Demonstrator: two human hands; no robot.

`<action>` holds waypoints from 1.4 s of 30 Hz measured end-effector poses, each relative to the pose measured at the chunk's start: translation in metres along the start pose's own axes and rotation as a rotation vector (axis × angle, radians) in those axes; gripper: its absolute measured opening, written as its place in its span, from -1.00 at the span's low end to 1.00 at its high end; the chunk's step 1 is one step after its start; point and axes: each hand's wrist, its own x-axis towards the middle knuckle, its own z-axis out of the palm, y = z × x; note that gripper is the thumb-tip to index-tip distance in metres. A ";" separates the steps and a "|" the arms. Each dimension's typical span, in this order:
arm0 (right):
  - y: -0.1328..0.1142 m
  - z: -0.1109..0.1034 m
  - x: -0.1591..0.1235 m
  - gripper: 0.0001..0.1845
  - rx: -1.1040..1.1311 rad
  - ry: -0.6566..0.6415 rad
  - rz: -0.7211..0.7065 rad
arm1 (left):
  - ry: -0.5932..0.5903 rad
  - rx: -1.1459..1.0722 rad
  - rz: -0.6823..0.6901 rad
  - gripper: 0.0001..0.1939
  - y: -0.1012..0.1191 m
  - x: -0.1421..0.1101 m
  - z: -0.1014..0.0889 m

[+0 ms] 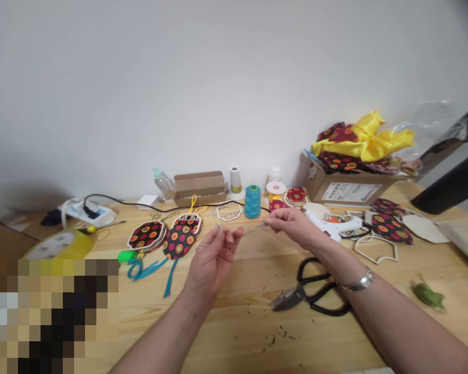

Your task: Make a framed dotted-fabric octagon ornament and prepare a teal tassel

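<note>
A thin bluish thread [253, 229] runs taut between my two hands above the wooden table. My left hand [214, 254] pinches it, and a short blue end sticks up past the thumb. At the other side my right hand [290, 224] grips it between thumb and forefinger. Just behind the hands stands a cone of teal thread [252, 201]; whether the held piece joins it I cannot tell. Black-handled scissors [302, 295] lie partly open below my right forearm. Left of my left hand are patterned fabric pendants with teal tassels [179, 239].
Along the wall stand an open cardboard box [200, 188], a white spool [235, 179] and a yellow ribbon roll [276, 191]. A glue gun [337, 226] lies beyond my right arm, before a box of fabric [349, 189]. A black cable [140, 201] crosses the back; a power strip [89, 213] sits left.
</note>
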 end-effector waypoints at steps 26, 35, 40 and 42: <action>-0.014 0.026 -0.022 -0.79 -0.605 -0.209 -0.499 | -0.102 0.295 -0.332 -0.72 -0.016 -0.013 0.005; -0.014 0.025 -0.022 -0.77 -0.631 -0.210 -0.496 | -0.090 0.576 -0.353 -0.68 -0.011 -0.010 0.006; -0.014 0.025 -0.021 -0.80 -0.639 -0.218 -0.479 | -0.104 0.626 -0.327 -0.69 -0.013 -0.010 0.005; -0.015 0.025 -0.022 -0.82 -0.638 -0.227 -0.470 | -0.104 0.629 -0.324 -0.70 -0.014 -0.010 0.004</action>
